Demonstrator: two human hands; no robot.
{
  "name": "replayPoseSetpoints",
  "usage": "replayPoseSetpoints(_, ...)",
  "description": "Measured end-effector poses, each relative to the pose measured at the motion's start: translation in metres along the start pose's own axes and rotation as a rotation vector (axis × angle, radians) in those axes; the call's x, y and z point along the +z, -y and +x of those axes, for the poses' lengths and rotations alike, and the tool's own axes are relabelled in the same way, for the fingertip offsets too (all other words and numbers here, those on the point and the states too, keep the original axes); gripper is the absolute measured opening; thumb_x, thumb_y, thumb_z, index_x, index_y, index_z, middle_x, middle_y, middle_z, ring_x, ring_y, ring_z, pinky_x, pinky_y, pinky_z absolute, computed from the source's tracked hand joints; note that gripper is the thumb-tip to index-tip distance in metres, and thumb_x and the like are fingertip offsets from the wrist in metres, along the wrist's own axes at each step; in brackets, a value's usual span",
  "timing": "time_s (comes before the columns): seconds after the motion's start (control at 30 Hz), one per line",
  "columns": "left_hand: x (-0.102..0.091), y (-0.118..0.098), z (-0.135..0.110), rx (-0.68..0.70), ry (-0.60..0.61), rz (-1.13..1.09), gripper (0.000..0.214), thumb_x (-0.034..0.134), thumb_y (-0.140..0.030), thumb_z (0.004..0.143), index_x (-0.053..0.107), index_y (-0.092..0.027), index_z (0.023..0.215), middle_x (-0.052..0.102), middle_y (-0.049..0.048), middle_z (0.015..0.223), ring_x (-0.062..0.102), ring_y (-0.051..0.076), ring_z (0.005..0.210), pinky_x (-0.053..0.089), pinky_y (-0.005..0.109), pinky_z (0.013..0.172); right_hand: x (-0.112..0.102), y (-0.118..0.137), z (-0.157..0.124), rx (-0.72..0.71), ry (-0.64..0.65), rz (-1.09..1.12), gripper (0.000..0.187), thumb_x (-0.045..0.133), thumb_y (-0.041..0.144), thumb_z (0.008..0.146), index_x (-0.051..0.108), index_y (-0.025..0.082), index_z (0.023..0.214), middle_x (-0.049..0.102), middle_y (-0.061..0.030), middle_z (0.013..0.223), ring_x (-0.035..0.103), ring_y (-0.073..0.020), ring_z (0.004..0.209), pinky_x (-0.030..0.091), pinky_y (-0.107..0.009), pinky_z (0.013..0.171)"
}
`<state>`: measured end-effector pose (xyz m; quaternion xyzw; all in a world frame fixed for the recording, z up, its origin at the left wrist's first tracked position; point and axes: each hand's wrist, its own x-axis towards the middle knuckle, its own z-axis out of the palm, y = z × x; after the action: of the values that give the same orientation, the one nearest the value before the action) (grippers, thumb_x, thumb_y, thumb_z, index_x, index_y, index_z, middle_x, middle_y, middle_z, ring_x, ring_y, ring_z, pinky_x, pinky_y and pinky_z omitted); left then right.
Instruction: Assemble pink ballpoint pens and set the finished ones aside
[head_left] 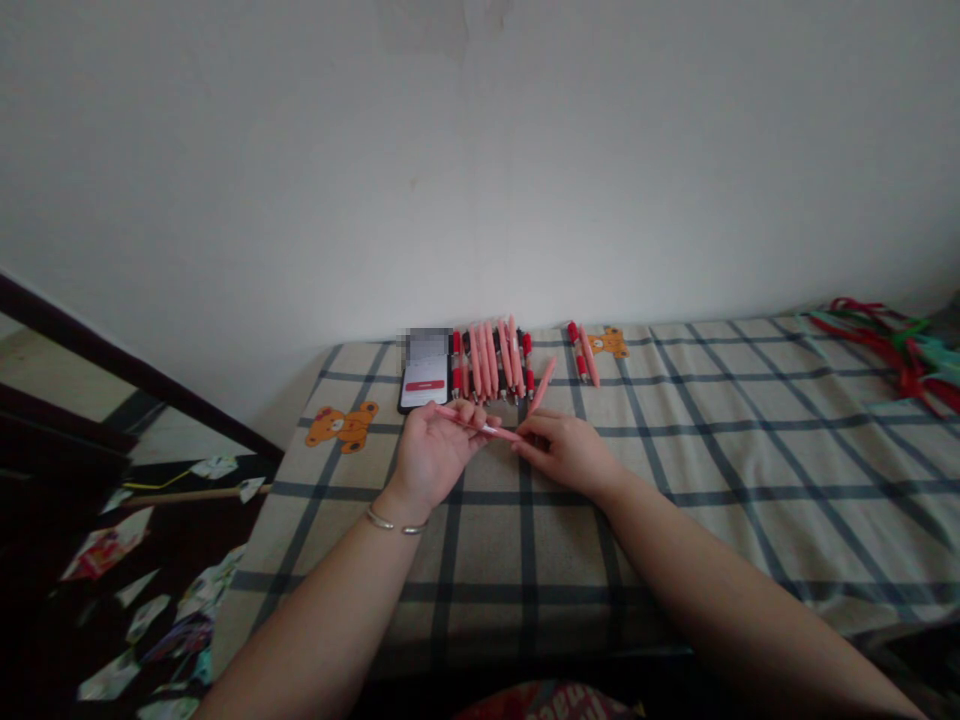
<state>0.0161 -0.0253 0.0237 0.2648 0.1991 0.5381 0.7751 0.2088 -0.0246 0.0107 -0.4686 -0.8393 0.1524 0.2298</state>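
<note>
Pink pen [474, 425] — one, held between fingers of left hand [431, 452], right hand [568, 452].

Nothing legible
The phone [425, 383] at the far edge shows a red bar too small to read; letters on the red fabric [556, 702] nearest are unclear.

A phone [425, 385] and coloured straps [900, 350] lie on the checked cloth [750, 480].
</note>
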Motion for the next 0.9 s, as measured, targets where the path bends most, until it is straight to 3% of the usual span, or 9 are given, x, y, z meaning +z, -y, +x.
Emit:
replayPoseSetpoints(0.23,-0.0011,-0.0006,0.001,-0.057,-0.073,0.027,0.04,0.038,-0.048,0.08,0.054,-0.015,0.064,0.053,0.0058,0.071,0.058,0.024,0.086,0.047,0.036,0.082,-0.0009,0.001,0.0009,-0.004,0.01,0.001,0.017,0.053,0.033,0.084,0.065,0.021,0.084,0.065,-0.0015,0.078,0.057,-0.0131,0.07,0.037,-0.023,0.06)
replayPoseSetpoints(0.47,0.004,-0.0005,0.0006,0.018,-0.087,-0.02,0.032,0.033,-0.029,0.082,0.048,-0.016,0.057,0.046,0.0021,0.063,0.054,0.016,0.069,0.048,0.036,0.081,-0.0013,0.0015,0.0001,-0.003,0.013,0.006,0.015,0.055,0.032,0.083,0.064,0.021,0.083,0.065,-0.0007,0.079,0.057,-0.0131,0.071,0.037,-0.023,0.06)
replayPoseSetpoints(0.67,0.0043,-0.0004,0.0004,0.003,-0.103,-0.016,0.032,0.036,-0.034,0.081,0.048,-0.016,0.058,0.047,0.0026,0.064,0.054,0.017,0.07,0.049,0.038,0.08,-0.001,0.0014,-0.0003,-0.007,0.007,0.001,0.016,0.054,0.034,0.084,0.064,0.021,0.084,0.065,-0.0006,0.077,0.056,-0.0127,0.069,0.037,-0.023,0.06)
replayPoseSetpoints(0.9,0.0021,0.0,0.0011,0.044,-0.06,-0.049,0.029,0.037,-0.026,0.081,0.048,-0.016,0.056,0.045,0.001,0.062,0.05,0.014,0.064,0.049,0.037,0.08,-0.0006,0.0009,0.0004,-0.007,0.034,0.006,0.016,0.056,0.034,0.083,0.064,0.021,0.085,0.065,-0.0012,0.08,0.057,-0.0128,0.071,0.038,-0.023,0.061)
